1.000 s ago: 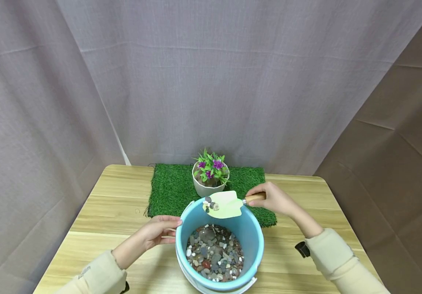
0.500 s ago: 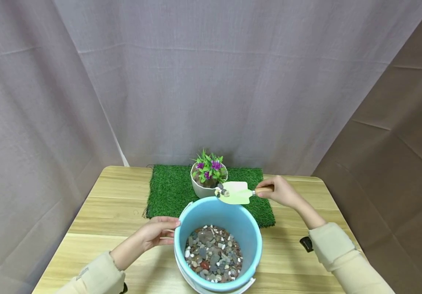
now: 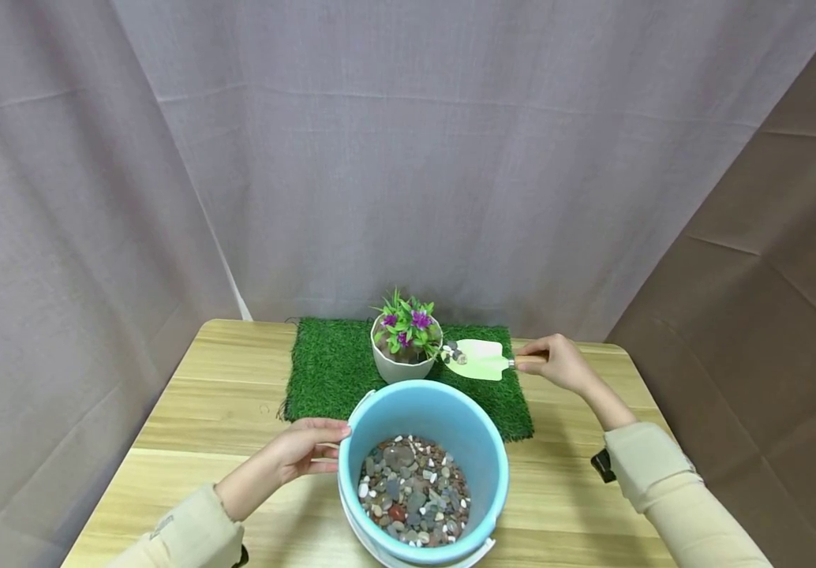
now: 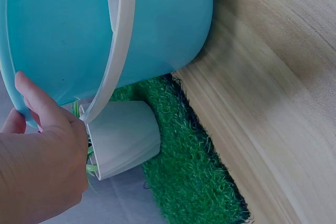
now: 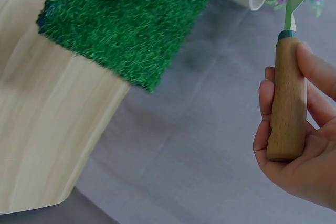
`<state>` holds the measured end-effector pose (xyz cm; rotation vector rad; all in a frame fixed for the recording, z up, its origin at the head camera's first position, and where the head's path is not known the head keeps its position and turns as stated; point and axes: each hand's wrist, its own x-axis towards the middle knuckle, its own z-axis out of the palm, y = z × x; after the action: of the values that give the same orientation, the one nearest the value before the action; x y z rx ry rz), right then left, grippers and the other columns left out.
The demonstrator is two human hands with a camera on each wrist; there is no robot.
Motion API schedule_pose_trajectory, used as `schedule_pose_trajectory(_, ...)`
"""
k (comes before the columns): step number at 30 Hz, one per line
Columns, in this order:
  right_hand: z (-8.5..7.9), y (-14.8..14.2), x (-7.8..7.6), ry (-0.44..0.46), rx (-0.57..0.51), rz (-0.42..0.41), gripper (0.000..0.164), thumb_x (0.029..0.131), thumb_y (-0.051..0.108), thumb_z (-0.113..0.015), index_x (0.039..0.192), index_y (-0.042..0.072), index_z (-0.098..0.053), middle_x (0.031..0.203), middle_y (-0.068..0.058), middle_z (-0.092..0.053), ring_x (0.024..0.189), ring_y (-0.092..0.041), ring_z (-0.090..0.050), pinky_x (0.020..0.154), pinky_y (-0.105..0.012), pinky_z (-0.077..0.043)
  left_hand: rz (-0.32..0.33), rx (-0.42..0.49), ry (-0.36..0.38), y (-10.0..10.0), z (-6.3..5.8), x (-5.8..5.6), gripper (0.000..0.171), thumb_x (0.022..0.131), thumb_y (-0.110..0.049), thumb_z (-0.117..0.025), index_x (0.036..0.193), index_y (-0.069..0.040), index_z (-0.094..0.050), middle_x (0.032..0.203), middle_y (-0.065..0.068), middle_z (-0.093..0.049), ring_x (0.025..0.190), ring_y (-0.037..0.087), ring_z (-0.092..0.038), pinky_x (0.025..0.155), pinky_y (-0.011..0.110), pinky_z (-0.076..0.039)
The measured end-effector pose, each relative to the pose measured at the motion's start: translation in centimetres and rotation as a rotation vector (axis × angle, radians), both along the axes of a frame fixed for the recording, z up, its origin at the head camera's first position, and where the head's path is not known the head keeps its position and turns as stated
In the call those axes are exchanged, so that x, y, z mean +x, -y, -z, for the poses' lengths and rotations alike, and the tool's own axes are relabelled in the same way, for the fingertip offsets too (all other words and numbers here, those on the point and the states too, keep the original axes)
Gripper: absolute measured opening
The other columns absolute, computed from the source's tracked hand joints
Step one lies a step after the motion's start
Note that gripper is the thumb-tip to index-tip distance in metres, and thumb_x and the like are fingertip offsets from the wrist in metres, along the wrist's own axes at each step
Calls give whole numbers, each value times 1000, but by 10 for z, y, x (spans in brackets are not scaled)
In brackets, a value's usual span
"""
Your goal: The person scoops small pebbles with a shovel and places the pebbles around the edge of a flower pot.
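Observation:
A light blue bucket [image 3: 496, 473] with pebbles [image 3: 415, 493] in its bottom stands at the front of the table. Its rim is pinched at the left side by my left hand [image 3: 308, 448]; the left wrist view shows the thumb [image 4: 39, 95] on the outer wall. My right hand [image 3: 557, 364] grips the wooden handle [image 5: 287, 103] of a pale green trowel [image 3: 482, 363]. Several small stones [image 3: 454, 353] lie at the tip of the blade, held level beside a white flowerpot [image 3: 402, 368] with green leaves and purple flowers [image 3: 408, 322].
The flowerpot stands on a green artificial grass mat [image 3: 337, 371] at the back of the wooden table [image 3: 223, 386]. A white handle [image 4: 122, 35] hangs around the bucket's side. Grey curtains [image 3: 408, 158] close off the back and left, and a brown one [image 3: 756, 315] the right.
My right hand has carried the trowel and its stones right and away from me, from over the bucket's far rim to the flowerpot's right side. My left hand keeps its hold on the rim.

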<state>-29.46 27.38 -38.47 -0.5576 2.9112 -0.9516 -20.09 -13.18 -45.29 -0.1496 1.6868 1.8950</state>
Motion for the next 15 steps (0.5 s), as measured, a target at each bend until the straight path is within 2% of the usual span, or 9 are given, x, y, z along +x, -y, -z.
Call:
schedule_pose_trajectory(8,9,-7,-13,1,18,90,23,83,10,-70,97,-8,-69,95,-25,-69,75,-26,-65,60,-26,-54,2,14,-2,1,1,-1,29,88,-17,-64,111,0,-62,77,-4,-68,70,6,-65,74,27,-62)
schedule_pose_trajectory(15,18,-5,-26,-29,78,141,23,84,14,-70,96,-6,-71,93,-23,-70,77,-29,-66,62,-34,-56,2,8,3,1,3,-1,31,88,-18,-65,112,0,-62,78,-4,-68,71,7,-65,74,27,-62)
